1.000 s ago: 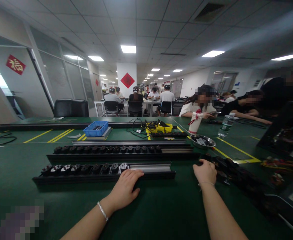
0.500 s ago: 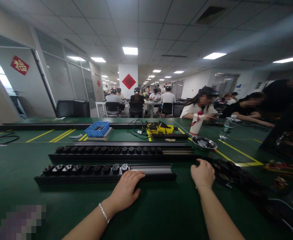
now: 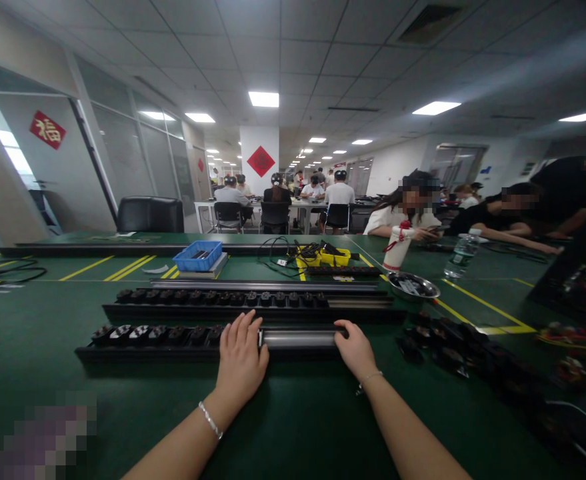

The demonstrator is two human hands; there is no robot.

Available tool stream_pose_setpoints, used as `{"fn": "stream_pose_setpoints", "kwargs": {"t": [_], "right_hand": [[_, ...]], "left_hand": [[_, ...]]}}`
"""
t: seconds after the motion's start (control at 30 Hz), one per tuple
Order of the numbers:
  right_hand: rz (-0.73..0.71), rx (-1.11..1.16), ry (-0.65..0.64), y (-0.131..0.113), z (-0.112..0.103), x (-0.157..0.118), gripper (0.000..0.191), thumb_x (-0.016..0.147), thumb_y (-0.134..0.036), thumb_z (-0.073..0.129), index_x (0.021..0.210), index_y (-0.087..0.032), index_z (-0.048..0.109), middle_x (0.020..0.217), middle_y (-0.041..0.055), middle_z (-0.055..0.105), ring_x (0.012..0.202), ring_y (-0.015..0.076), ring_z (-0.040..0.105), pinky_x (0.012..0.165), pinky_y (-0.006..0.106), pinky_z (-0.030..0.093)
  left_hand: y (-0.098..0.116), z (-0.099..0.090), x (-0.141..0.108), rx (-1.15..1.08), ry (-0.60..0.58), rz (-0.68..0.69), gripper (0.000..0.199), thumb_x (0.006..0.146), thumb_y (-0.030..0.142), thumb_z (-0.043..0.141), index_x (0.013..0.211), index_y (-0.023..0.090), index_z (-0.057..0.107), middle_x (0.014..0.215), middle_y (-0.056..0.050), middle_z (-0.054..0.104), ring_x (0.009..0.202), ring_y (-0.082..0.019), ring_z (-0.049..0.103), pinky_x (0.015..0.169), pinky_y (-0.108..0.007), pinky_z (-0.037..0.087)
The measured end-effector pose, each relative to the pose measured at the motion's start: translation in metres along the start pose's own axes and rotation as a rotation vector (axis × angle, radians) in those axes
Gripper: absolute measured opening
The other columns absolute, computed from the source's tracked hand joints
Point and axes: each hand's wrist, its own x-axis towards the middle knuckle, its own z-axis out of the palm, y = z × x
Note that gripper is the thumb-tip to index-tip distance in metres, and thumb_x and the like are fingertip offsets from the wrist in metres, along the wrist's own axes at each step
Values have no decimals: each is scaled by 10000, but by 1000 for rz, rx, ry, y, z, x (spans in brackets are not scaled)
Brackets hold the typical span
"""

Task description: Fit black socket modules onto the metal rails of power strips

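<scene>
A black rail with a silver channel [image 3: 297,339] lies nearest on the green table, several black round parts [image 3: 157,333] lined up in its left half. My left hand [image 3: 243,353] rests over the right end of that row, palm down, fingers extended and slightly apart. At the rail's right end is my right hand [image 3: 355,347], its fingers curled at the channel; whatever they hold is hidden. Behind lies a second rail [image 3: 253,313] carrying a longer row of similar parts.
A pile of black parts [image 3: 463,347] lies on the right. Farther back are a metal bowl [image 3: 413,287], a white bottle [image 3: 397,247], a water bottle [image 3: 461,255], a blue bin [image 3: 197,256] and a yellow bin [image 3: 335,257]. People sit beyond.
My left hand has moved up and slightly left onto the row of parts. My right hand has moved left from beside the pile to the near rail's right end.
</scene>
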Motion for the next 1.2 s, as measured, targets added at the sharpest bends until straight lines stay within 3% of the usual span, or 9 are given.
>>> {"fn": "stream_pose_setpoints", "kwargs": {"t": [0.23,0.63,0.77,0.93,1.2], "right_hand": [[5,-17,-5,0,0,1,307,711,-220,411,957,-215,595,1019,33,590,949,182,552,823,276,403],[10,-27,-22,-3,-2,-1,313,723,-219,393,975,-214,578,1031,41,582,956,186,546,829,283,396],[24,-27,-33,-5,-3,-2,320,729,-224,387,989,-209,573,1050,47,575,968,190,538,831,287,393],[27,-32,-29,-5,-3,-2,325,734,-225,388,997,-207,578,1059,45,574,954,180,543,826,276,393],[33,-41,-5,-6,-2,-2,335,720,-222,395,984,-203,601,1025,45,582,907,172,550,774,264,404]], "left_hand": [[-10,7,-1,82,-92,-13,443,841,334,401,1257,186,429,1217,-110,563,1274,-300,321,1032,-603,175],[-7,4,0,126,-120,59,492,861,357,359,1298,134,401,1331,-124,462,1344,-291,170,1071,-571,94],[-5,4,0,153,-151,82,534,865,392,345,1311,101,380,1324,-156,460,1326,-296,226,1077,-556,73],[0,3,-1,164,-164,85,534,829,404,426,1321,203,375,1343,-152,436,1272,-318,335,1051,-599,56],[4,2,-3,260,-192,152,528,804,432,465,1292,236,411,1363,-171,399,1224,-288,407,1054,-564,120]]}}
